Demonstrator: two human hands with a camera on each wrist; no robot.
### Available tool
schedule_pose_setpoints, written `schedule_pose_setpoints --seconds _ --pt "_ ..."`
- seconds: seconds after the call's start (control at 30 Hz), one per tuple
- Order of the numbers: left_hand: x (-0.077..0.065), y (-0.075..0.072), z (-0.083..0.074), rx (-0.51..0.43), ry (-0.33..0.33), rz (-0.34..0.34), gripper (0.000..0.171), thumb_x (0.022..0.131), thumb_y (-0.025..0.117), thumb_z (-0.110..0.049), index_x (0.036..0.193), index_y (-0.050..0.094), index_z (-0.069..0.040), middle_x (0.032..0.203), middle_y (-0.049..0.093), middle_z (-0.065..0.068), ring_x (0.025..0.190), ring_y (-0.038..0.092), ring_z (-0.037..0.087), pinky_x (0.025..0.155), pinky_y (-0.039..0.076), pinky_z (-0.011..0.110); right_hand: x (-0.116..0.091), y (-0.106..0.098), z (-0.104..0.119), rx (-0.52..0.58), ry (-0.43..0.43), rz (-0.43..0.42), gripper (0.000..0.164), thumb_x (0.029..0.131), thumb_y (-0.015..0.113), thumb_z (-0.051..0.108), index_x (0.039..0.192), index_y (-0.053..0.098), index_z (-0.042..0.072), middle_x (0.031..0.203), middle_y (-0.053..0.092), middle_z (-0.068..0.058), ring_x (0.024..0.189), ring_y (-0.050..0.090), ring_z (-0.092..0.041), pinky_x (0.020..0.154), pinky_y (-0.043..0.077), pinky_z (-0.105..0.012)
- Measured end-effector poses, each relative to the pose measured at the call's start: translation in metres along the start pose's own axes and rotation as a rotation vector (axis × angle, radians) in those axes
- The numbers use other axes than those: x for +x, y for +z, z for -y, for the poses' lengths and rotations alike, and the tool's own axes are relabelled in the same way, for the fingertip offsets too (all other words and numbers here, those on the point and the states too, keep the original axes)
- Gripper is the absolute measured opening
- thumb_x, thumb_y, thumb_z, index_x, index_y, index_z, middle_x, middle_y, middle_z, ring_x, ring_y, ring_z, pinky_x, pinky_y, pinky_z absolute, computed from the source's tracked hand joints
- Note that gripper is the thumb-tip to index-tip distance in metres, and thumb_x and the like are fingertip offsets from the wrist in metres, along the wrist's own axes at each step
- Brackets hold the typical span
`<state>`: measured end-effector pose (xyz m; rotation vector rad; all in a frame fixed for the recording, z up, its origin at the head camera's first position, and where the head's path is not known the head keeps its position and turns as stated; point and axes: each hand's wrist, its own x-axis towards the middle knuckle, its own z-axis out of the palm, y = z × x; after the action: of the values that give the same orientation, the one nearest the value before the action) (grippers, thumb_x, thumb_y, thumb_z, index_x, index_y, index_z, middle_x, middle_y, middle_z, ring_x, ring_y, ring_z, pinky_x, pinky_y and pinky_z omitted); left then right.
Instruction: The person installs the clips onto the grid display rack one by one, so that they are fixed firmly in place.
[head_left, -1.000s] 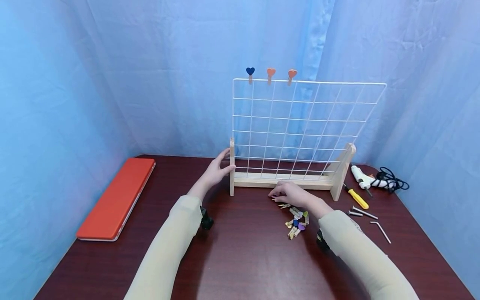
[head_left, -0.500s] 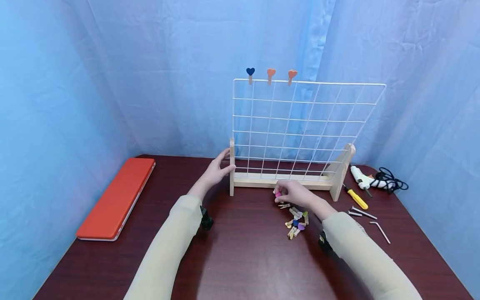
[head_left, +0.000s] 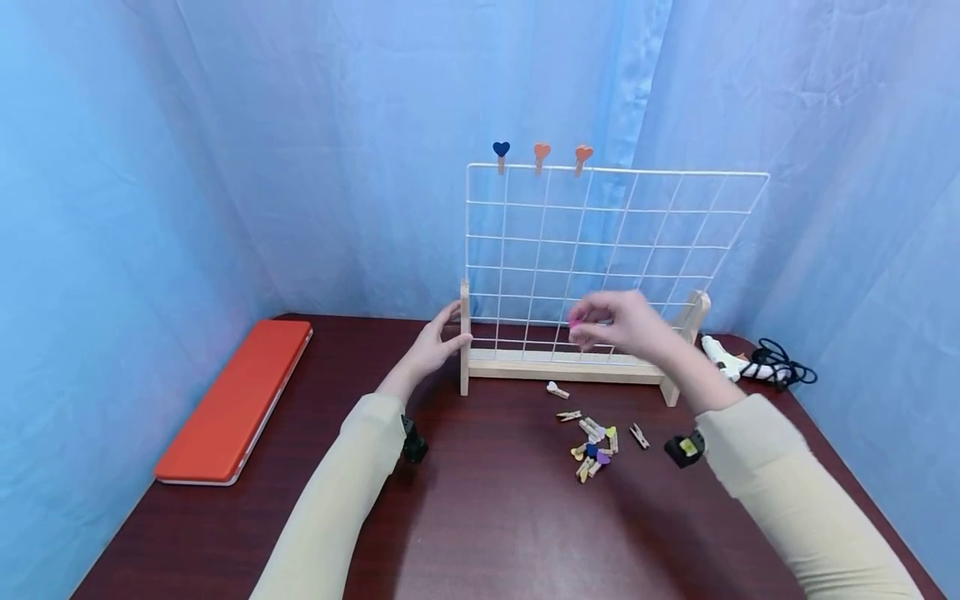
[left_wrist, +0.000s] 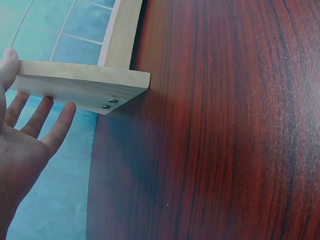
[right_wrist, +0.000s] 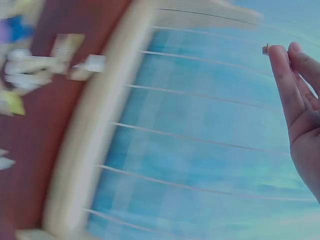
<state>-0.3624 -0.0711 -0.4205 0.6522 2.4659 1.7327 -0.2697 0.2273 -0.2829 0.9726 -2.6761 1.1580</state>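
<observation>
My left hand [head_left: 429,348] holds the left upright of a wooden stand [left_wrist: 90,85], thumb at its front edge and fingers along the outer face. Slotted into that stand is a white wire grid [head_left: 540,221]. In front of the grid, my right hand [head_left: 618,325] pinches a small clothespin with a pink heart [head_left: 576,326]. Only the tip of this clothespin [right_wrist: 265,50] shows past the fingertips in the right wrist view. On the grid's top wire sit a dark blue heart clothespin [head_left: 501,155] and two orange heart clothespins [head_left: 542,156].
Several heart clothespins [head_left: 592,450] lie in a loose pile, with a white heart clothespin [head_left: 557,390] closer to the stand. A red flat case [head_left: 236,400] lies at the left. A white glue gun [head_left: 722,357] with black cord is at right. Blue curtains enclose the table.
My right hand has picked the pink heart clothespin off the table and lifted it up and rightward before the grid. The left hand stays at the upright.
</observation>
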Motion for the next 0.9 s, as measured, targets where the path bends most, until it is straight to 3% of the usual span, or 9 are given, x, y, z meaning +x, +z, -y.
schedule_pose_setpoints --seconds 0.1,0.2,0.33,0.43,0.5,0.57,0.7,0.8,0.9 --pt "-0.004 -0.001 -0.009 -0.023 -0.005 0.018 0.070 0.086 0.057 -0.030 0.143 0.017 -0.021 0.143 0.028 0.010 0.123 0.037 0.032 0.082 0.049 0.045 0.005 -0.030 0.038 -0.075 0.005 -0.102 0.026 0.078 0.067 0.008 0.103 0.063 0.003 0.080 0.068 -0.009 0.067 0.066 -0.020 0.062 0.054 -0.022" --pt "-0.009 -0.002 -0.020 -0.035 -0.010 0.026 0.069 0.087 0.056 -0.026 0.143 0.017 -0.017 0.143 0.027 0.013 0.123 0.036 0.034 0.084 0.047 0.049 0.013 -0.060 0.061 -0.049 0.033 -0.216 0.024 0.078 0.068 0.009 0.100 0.066 0.001 0.082 0.069 -0.007 0.068 0.066 -0.018 0.066 0.053 -0.020" --pt "-0.012 -0.004 -0.028 -0.019 -0.017 0.019 0.068 0.088 0.056 -0.024 0.143 0.017 -0.016 0.143 0.027 0.013 0.122 0.037 0.033 0.084 0.046 0.050 0.030 -0.097 0.072 -0.018 -0.001 -0.390 0.020 0.075 0.071 0.012 0.092 0.069 0.001 0.084 0.068 0.000 0.066 0.064 -0.011 0.062 0.052 -0.018" --pt "-0.013 -0.004 -0.030 -0.023 -0.025 0.010 0.068 0.088 0.056 -0.023 0.144 0.017 -0.016 0.143 0.027 0.012 0.122 0.038 0.031 0.085 0.046 0.050 0.043 -0.118 0.073 -0.085 -0.004 -0.505 0.021 0.072 0.073 0.018 0.089 0.072 0.006 0.082 0.067 0.009 0.071 0.058 -0.007 0.056 0.047 -0.013" --pt "-0.013 -0.005 -0.030 -0.033 -0.037 0.007 0.068 0.087 0.056 -0.023 0.144 0.018 -0.017 0.143 0.027 0.011 0.121 0.039 0.031 0.085 0.046 0.049 0.049 -0.128 0.073 -0.122 0.040 -0.553 0.022 0.072 0.073 0.024 0.089 0.073 0.009 0.079 0.066 0.014 0.075 0.054 -0.007 0.052 0.040 -0.014" --pt "-0.012 -0.006 -0.030 -0.036 -0.046 0.004 0.068 0.087 0.056 -0.024 0.143 0.018 -0.018 0.143 0.028 0.011 0.121 0.039 0.030 0.084 0.047 0.048 0.054 -0.135 0.072 -0.162 0.103 -0.577 0.025 0.072 0.072 0.030 0.090 0.073 0.013 0.077 0.064 0.016 0.078 0.050 -0.006 0.050 0.033 -0.021" --pt "-0.012 -0.007 -0.030 -0.043 -0.053 0.007 0.068 0.087 0.056 -0.024 0.143 0.018 -0.019 0.143 0.028 0.010 0.121 0.039 0.029 0.085 0.047 0.048 0.062 -0.144 0.068 -0.161 0.231 -0.582 0.031 0.070 0.070 0.039 0.093 0.073 0.018 0.078 0.063 0.013 0.089 0.046 -0.005 0.063 0.030 -0.023" --pt "-0.012 -0.006 -0.030 -0.043 -0.047 0.011 0.068 0.088 0.056 -0.024 0.143 0.017 -0.018 0.143 0.027 0.011 0.123 0.037 0.032 0.086 0.046 0.049 0.067 -0.147 0.061 -0.149 0.287 -0.572 0.036 0.068 0.069 0.044 0.095 0.072 0.020 0.082 0.064 0.011 0.094 0.046 -0.005 0.072 0.029 -0.023" --pt "-0.013 -0.005 -0.031 -0.043 -0.039 0.015 0.068 0.088 0.056 -0.023 0.144 0.017 -0.017 0.143 0.027 0.013 0.123 0.036 0.033 0.087 0.045 0.050 0.069 -0.145 0.057 -0.176 0.310 -0.549 0.037 0.069 0.067 0.046 0.097 0.072 0.021 0.084 0.064 0.010 0.091 0.044 -0.006 0.067 0.030 -0.025"
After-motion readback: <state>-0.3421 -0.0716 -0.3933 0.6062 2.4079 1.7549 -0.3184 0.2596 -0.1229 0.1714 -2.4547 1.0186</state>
